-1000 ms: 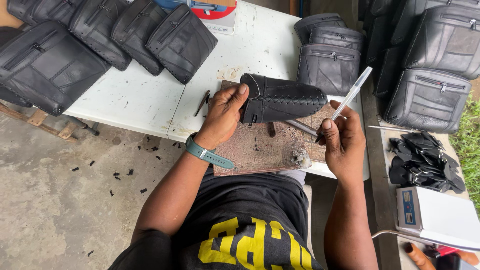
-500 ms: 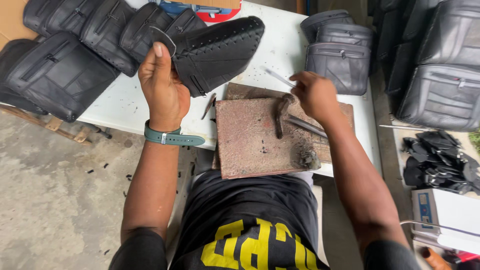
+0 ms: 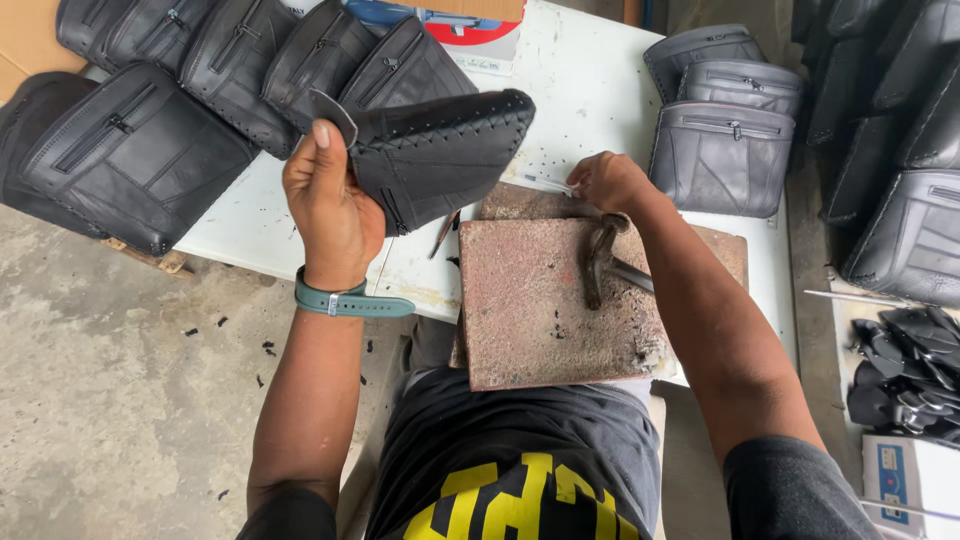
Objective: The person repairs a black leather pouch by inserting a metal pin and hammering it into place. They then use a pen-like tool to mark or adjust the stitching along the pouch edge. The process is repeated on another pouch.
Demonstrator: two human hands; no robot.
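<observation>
While the black leather bag (image 3: 440, 155), stitched along its curved edge, hangs above the white table (image 3: 590, 80), we see the left hand (image 3: 330, 205) gripping it, fingers closed. The right hand (image 3: 610, 182) is curled around a thin tool (image 3: 548, 183), beside a hammer (image 3: 602, 262) on a rough stone slab (image 3: 540, 320).
</observation>
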